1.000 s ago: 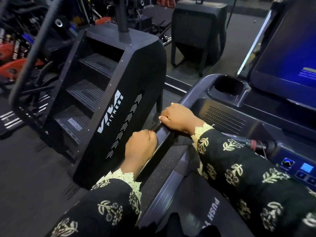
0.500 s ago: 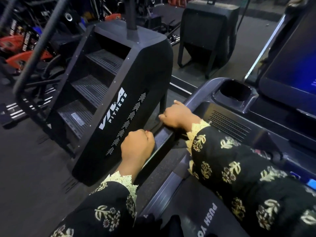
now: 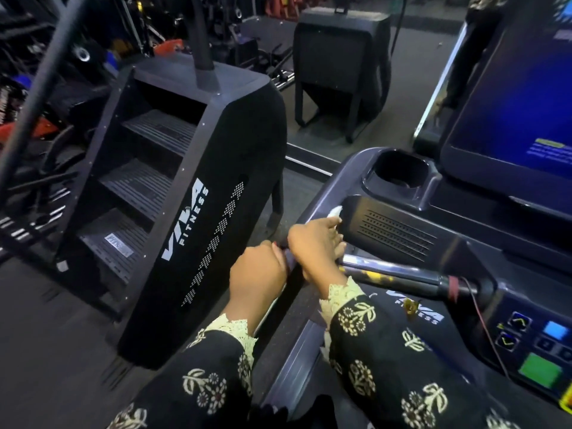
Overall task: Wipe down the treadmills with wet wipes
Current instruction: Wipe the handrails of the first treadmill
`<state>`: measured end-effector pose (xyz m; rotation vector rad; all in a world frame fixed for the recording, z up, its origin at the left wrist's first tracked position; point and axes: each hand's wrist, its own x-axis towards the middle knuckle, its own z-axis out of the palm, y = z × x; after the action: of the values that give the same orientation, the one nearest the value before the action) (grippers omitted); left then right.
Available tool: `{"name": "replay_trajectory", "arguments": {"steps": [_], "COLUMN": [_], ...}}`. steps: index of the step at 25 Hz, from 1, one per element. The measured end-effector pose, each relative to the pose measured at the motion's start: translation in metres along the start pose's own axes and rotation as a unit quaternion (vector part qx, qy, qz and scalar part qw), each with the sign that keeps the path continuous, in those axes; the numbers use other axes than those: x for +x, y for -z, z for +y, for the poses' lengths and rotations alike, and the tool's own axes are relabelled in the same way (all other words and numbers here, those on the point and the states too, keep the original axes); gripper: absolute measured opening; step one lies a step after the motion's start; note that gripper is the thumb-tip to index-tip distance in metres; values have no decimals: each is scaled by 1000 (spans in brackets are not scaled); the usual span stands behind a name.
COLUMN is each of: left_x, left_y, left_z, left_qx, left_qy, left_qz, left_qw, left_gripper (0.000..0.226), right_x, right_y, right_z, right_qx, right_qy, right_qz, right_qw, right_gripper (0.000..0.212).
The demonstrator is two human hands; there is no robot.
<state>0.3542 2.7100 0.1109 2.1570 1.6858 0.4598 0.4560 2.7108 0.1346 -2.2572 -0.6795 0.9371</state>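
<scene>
I see left grip (image 3: 258,274) curled round treadmill handrail (image 3: 325,190), knuckles up. Right grip (image 3: 315,246) just beside it, further up rail, pinching white wet wipe (image 3: 335,211) against rail at console (image 3: 399,233) edge. Stair climber (image 3: 216,181) stands left of treadmill.

The left hand (image 3: 260,270) grips the treadmill handrail (image 3: 325,188); the right hand (image 3: 315,243) holds a wet wipe (image 3: 335,211) against it.

both forearms, in dark flowered sleeves, reach forward side by side. the left hand (image 3: 260,274) curls in a fist round the handrail (image 3: 320,196); just right and farther, the right hand (image 3: 314,246) holds a wipe (image 3: 335,211) under bent fingers.
</scene>
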Motion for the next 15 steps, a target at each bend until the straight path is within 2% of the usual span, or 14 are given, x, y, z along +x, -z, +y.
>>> {"name": "replay_trajectory", "arguments": {"steps": [2, 4, 5, 7, 11, 13, 15], "left_x": [3, 9, 12, 19, 26, 27, 26], "left_y": [-3, -7, -9, -12, -17, -17, -16], "left_z": [4, 7, 10, 16, 22, 22, 22], "left_qx": [6, 17, 24, 35, 42, 36, 37], "left_qy": [-3, -7, -8, -20, -66, -71, -70], "left_qz": [11, 21, 21, 19, 22, 24, 26], "left_qw": [1000, 1000, 999, 999, 997, 997, 997], "left_gripper": [33, 30, 29, 28, 27, 27, 27], "right_x": [3, -2, -4, 2, 28, 39, 47], "right_y": [17, 33, 39, 44, 42, 46, 49], "right_z": [-5, -2, 3, 10, 11, 6, 3], "right_qx": [-116, -240, -263, -271, -239, -272, -325], "right_qy": [1, 48, 79, 116, 76, 53, 43], "right_qz": [-37, -71, -65, -34, 36, 6, -78], "right_qw": [993, 967, 959, 955, 967, 961, 941], "right_gripper": [64, 48, 42, 33, 28, 31, 33]}}
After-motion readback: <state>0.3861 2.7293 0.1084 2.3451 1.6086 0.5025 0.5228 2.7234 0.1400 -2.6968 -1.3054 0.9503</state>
